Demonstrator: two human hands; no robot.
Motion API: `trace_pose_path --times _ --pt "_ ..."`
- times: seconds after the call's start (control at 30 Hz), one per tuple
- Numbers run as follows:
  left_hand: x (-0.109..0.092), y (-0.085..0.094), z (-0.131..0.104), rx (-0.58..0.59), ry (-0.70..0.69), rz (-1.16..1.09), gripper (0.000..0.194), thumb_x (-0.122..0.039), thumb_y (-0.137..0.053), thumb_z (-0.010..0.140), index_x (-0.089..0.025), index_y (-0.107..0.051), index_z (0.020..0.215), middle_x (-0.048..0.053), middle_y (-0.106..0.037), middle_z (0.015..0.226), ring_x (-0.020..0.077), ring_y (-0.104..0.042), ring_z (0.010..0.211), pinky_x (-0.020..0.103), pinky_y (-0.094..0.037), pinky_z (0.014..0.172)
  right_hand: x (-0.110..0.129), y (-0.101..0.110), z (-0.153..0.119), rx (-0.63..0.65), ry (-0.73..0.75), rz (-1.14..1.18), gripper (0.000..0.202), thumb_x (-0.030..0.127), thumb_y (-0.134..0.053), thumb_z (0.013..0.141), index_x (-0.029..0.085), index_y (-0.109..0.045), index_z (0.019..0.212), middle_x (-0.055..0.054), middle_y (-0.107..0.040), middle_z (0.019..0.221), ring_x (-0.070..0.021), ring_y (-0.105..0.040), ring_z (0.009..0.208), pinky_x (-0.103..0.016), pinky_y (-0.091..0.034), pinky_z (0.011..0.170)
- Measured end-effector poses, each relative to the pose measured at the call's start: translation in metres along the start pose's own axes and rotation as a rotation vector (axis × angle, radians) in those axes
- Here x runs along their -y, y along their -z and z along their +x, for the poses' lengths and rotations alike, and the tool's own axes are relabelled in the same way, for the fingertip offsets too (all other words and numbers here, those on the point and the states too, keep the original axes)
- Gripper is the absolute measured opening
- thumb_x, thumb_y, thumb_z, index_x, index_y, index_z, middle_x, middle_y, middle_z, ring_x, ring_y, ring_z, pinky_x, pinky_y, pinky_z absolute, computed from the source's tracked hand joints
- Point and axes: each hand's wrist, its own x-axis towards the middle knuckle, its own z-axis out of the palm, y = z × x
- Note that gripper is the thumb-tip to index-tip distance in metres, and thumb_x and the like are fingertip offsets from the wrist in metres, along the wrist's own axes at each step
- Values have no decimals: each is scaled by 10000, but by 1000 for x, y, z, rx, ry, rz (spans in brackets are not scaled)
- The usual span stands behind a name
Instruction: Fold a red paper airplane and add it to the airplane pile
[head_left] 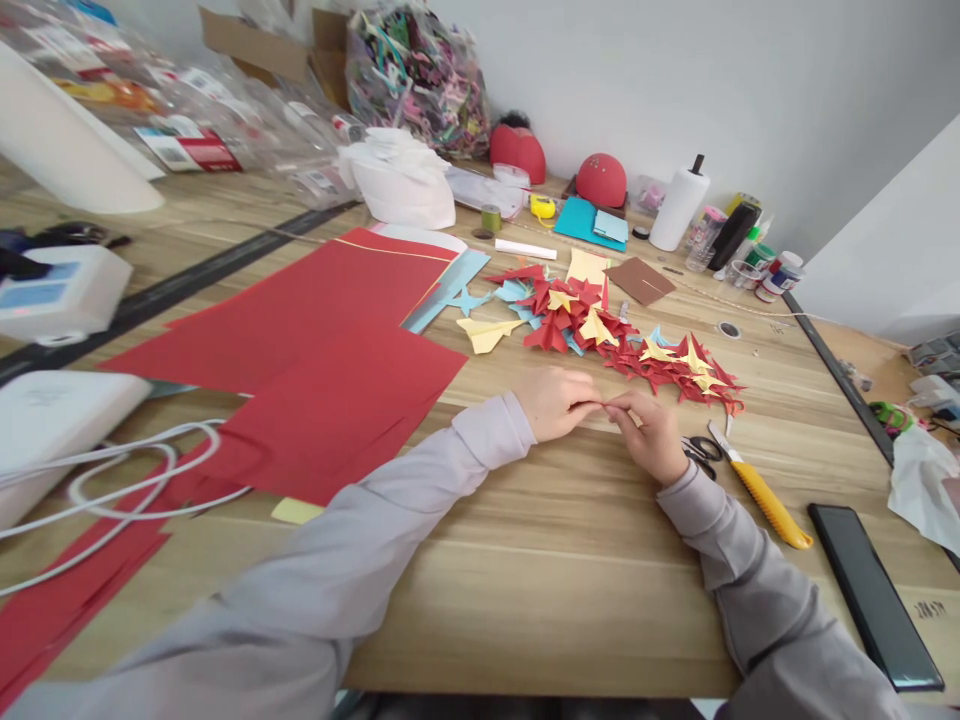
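My left hand (556,402) and my right hand (646,432) meet over the middle of the wooden table. Their fingertips pinch a small piece of red paper (602,404), mostly hidden by the fingers. Just beyond them lies a pile of folded red paper pieces (551,330), mixed with some yellow and light blue ones. A yellow folded paper plane (487,334) rests at the pile's left end. Large red paper sheets (330,400) are spread to the left of my hands. Black-handled scissors (703,455) lie beside my right wrist.
A yellow utility knife (769,502) and a black phone (874,595) lie to the right. White cables (150,480) cross the left side. A brown paper square (640,281), tape measure (541,207), white bottle (679,208) and stuffed clear bag (420,80) stand or lie toward the wall.
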Motion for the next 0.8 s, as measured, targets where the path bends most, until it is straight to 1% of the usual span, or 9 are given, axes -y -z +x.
trace_pose_path --times 0.1,0.2,0.43,0.5,0.6,0.7,0.8 --pt "5 0 -1 -37 26 -109 230 -269 -511 888 -153 -707 921 50 -696 827 134 -625 723 230 -447 659 -1 2 1 -23 -25 18 129 231 -528 897 203 -640 839 -23 -645 697 -154 -611 670 -283 -496 646" --pt "7 0 -1 -60 37 -134 209 -260 -537 873 -155 -715 902 50 -705 819 135 -634 722 229 -460 666 -1 2 1 -49 -20 22 127 239 -536 890 205 -643 830 -26 -644 690 -160 -612 663 -292 -496 636" --pt "7 0 -1 -78 63 -110 225 -287 -532 876 -166 -721 889 46 -705 793 136 -632 701 230 -457 646 1 2 0 -87 -1 8 107 235 -538 885 214 -638 853 -33 -657 729 -166 -624 692 -307 -513 651" --pt "6 0 -1 -75 50 -98 236 -281 -511 884 -172 -720 871 42 -699 788 132 -622 690 229 -444 633 4 2 1 -93 15 2 71 232 -565 871 211 -623 905 -41 -660 780 -169 -628 721 -315 -521 670" --pt "3 0 -2 -83 29 -58 256 -274 -483 888 -180 -716 837 36 -684 770 130 -606 667 232 -418 597 8 0 1 -91 62 -5 138 230 -596 852 208 -599 988 -56 -658 842 -177 -628 763 -328 -529 695" --pt "-1 1 -2 -72 9 -4 292 -274 -442 900 -189 -711 823 33 -671 751 134 -604 675 236 -405 589 12 -2 1 -75 91 -10 114 206 -542 887 217 -609 979 -55 -666 841 -179 -633 788 -326 -528 712" --pt "-4 2 -3 -68 5 16 312 -279 -425 907 -192 -709 812 33 -669 746 133 -605 681 232 -405 591 13 -3 1 -63 81 -1 140 199 -498 912 221 -628 957 -53 -675 845 -177 -638 799 -315 -525 716"
